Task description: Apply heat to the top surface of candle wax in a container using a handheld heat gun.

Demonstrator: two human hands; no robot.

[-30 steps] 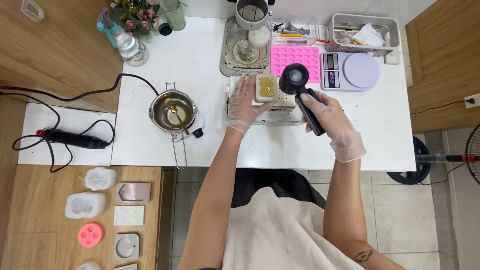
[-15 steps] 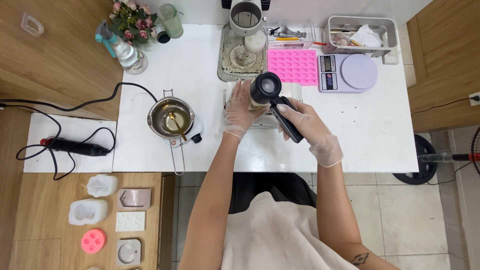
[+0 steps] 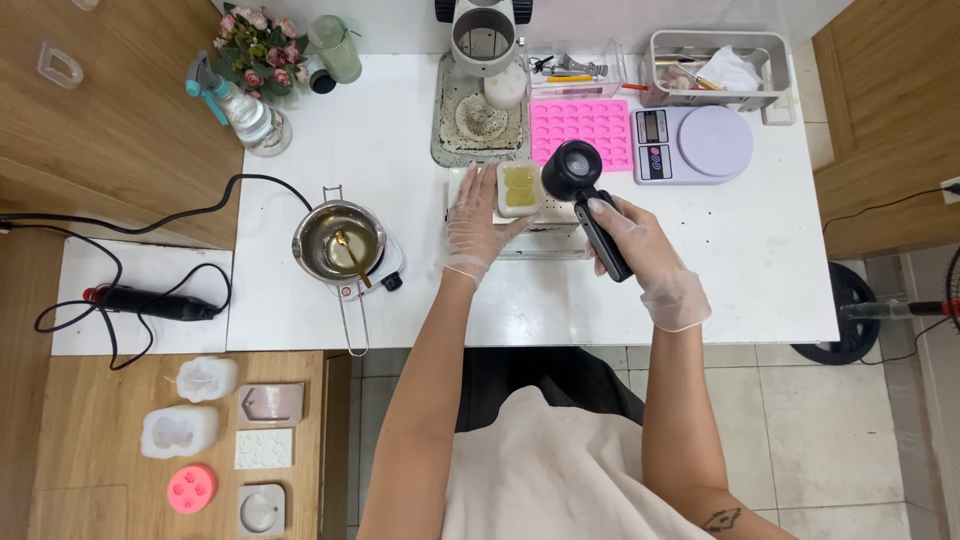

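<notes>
Head view: the gloved right hand (image 3: 640, 250) is clamped on a black heat gun (image 3: 590, 205), rigid and probably light, best held by its handle. The left hand (image 3: 475, 225) lies flat, steadying a small mould (image 3: 520, 188) of yellowish liquid, likely spillable, mid-table.

Bright, even, soft light from overhead fills the view; the white desk (image 3: 400, 130) reads almost blown out, with little surface detail; shadows are short and faint, a soft one lying under the black heat gun (image 3: 590, 205) and beside the metal melting pot (image 3: 338, 240); the pot's steel rim carries small glints; the wooden surfaces and tiled floor (image 3: 800, 420) are dimmer; focus is sharp across the whole picture, with no motion blur on the gloved hands; straight desk edges bow slightly toward the frame's borders.
</notes>
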